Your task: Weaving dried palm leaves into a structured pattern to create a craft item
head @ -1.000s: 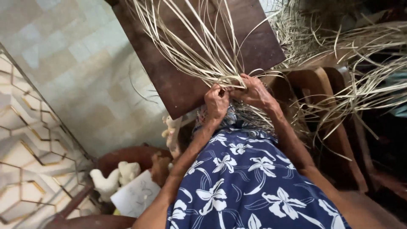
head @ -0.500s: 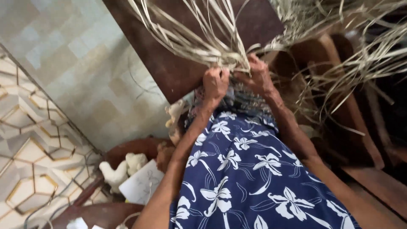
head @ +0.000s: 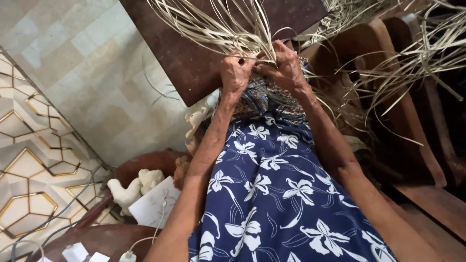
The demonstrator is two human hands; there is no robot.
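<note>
On my left a small white toy animal (head: 127,190) sat on the floor, and a dark wooden board (head: 191,63) lay in front of my knees, above my blue flowered dress (head: 272,194). My left hand (head: 236,73) was shut tight on a bunch of dry straw strips (head: 218,26), and my right hand (head: 284,65), touching it, pinched the same strips at the edge of the board. I think I was in the middle of weaving, and the next strip needed a careful fold over and under with my fingers kept tight.
</note>
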